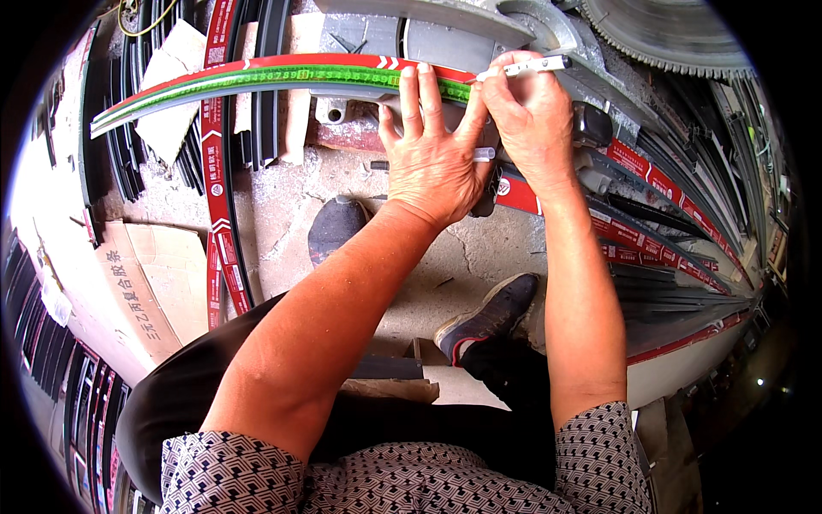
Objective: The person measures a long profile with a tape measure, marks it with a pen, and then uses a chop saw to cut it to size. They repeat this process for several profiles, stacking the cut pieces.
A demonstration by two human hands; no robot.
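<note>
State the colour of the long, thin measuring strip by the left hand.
Bright green; the thin measuring strip shows best in the head view.

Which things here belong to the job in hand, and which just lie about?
Likely the job: marker pen in right hand; green measuring tape under left hand; red-faced strip along tape.
Lying about, apparently: brown cardboard; black strips.

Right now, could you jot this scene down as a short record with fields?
Left hand: fingers spread, laid over the green numbered strip
Right hand: holds a white marker, tip pointing left
Strip: runs along a red-faced bar
Upper right: toothed saw blade
Left side: printed cardboard
Below hands: dark shoe
</note>
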